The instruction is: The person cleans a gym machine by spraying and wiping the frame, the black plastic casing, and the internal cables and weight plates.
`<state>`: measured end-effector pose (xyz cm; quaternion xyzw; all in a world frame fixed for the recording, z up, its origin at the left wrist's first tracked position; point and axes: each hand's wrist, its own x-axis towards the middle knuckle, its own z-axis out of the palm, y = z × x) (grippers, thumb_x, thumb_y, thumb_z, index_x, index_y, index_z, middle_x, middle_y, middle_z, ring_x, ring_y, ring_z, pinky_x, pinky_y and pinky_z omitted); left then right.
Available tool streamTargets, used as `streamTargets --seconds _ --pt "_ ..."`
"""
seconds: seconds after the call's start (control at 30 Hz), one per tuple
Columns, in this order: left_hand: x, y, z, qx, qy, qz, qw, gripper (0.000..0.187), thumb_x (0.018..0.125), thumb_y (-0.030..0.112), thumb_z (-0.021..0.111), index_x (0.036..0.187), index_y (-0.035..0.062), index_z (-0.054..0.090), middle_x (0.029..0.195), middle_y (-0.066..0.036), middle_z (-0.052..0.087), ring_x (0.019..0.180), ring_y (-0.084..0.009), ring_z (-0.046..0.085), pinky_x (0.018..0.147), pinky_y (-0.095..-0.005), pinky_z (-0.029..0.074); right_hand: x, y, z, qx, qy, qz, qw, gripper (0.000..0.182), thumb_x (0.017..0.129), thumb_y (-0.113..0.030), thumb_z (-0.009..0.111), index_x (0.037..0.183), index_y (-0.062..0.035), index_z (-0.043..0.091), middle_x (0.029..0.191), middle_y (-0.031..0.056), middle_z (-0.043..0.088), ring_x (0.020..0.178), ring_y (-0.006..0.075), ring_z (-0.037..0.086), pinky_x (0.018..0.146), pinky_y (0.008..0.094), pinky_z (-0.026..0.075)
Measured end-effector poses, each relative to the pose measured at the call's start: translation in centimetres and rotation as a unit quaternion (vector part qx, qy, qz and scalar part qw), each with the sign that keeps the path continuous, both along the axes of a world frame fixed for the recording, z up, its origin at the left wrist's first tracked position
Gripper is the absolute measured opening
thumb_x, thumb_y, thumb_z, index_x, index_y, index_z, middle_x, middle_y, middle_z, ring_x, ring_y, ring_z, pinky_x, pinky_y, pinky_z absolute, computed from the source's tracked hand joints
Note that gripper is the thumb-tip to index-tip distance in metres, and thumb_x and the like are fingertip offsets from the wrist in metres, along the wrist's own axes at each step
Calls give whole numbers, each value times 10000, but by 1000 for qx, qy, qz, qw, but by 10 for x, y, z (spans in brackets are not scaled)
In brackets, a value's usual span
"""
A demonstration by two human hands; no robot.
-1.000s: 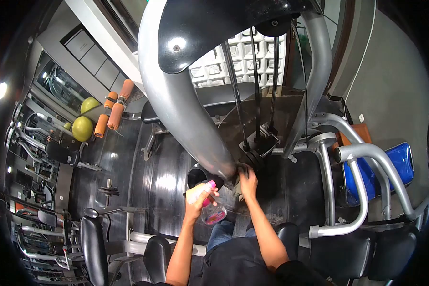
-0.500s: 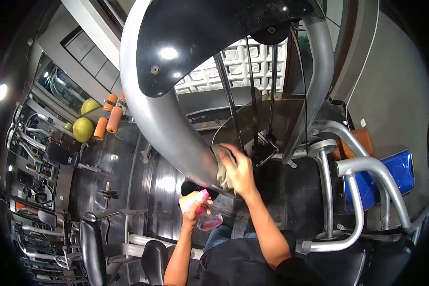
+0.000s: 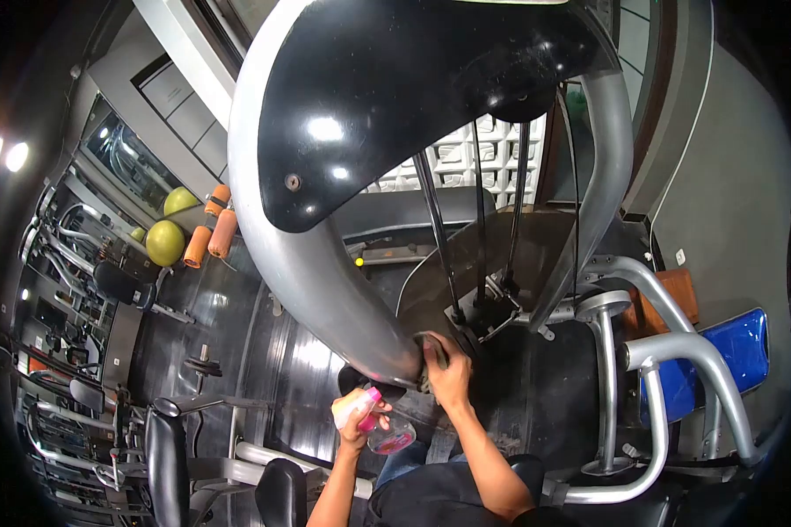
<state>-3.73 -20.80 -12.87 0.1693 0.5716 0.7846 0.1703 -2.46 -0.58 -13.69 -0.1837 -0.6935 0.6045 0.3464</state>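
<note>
Clasping cloth (image 3: pixel 425 383) against silver frame (image 3: pixel 325 285), right grip (image 3: pixel 450 379) curled, left grip (image 3: pixel 353 416) wrapped round spray bottle (image 3: pixel 391 437), glossy black gym floor (image 3: pixel 246 329)

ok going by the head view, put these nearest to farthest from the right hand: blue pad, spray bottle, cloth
1. Cloth: in the right hand itself.
2. Spray bottle: a little to the left, held in the left hand.
3. Blue pad: far off to the right.

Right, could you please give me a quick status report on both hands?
Left hand gripping clear, pink-topped spray bottle. Right hand holding crumpled greyish cloth against curved silver metal tube. Nothing visibly blocking either hand.
</note>
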Motion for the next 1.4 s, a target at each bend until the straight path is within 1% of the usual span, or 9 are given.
streamTargets --seconds 0.1,0.23,0.4,0.57,0.67,1.0,1.17,1.3,1.4 --pt "-1 1 3 -11 6 -4 1000 425 818 281 589 906 -135 592 819 -268 686 509 -275 653 520 -345 569 -14 8 61 10 68 39 997 206 894 -124 643 1068 -21 683 949 152 700 880 326 691 774 375 526" --pt "-1 1 4 -29 -8 4 1000 440 805 291 590 905 -137 595 801 -263 684 505 -277 655 527 -343 573 -13 10 102 64 107 39 991 209 864 -114 683 1054 -26 695 934 157 697 851 310 688 738 365 530" --pt "-1 -1 1 -21 3 6 1000 446 824 305 582 901 -134 583 784 -270 678 484 -282 647 521 -356 578 10 -5 62 92 112 16 989 273 769 -53 747 1039 -55 705 936 130 687 806 289 676 726 363 536" --pt "-2 -1 2 -3 -11 -10 1000 438 832 291 593 934 -135 592 813 -265 685 506 -274 657 550 -345 576 33 -21 -15 140 123 -1 983 319 742 -15 755 1051 -63 691 968 131 658 836 303 668 732 375 540" --pt "-2 -1 -2 2 -10 -10 1000 432 836 295 600 941 -124 594 814 -261 687 508 -271 656 550 -348 572 39 -29 -31 123 95 -13 988 340 748 -7 743 1077 -65 678 987 138 655 850 310 659 737 379 535" --pt "-5 0 -4 11 2 -20 1000 453 861 334 587 956 -109 592 822 -250 684 503 -263 651 559 -342 574 1 -11 90 207 181 -24 961 357 676 -34 800 1021 -89 724 953 96 659 816 266 648 708 363 535" --pt "-6 -1 -20 74 -19 -9 997 444 896 322 537 979 -113 576 835 -252 673 510 -268 650 557 -335 578 18 -16 69 269 162 -28 949 431 589 -22 832 998 -108 730 932 66 645 806 248 633 679 348 531" --pt "-2 0 -8 82 -8 -9 997 394 913 301 507 965 -84 570 843 -235 671 517 -248 642 564 -329 567 41 -20 7 292 89 -6 952 442 561 -49 848 973 -132 711 971 62 654 860 260 645 695 369 535" --pt "0 -4 1 40 7 15 999 416 902 332 496 909 -77 569 777 -259 664 460 -272 617 497 -367 552 50 -26 -13 291 51 -3 955 454 570 -53 846 997 -141 718 979 55 646 871 262 636 706 376 529"
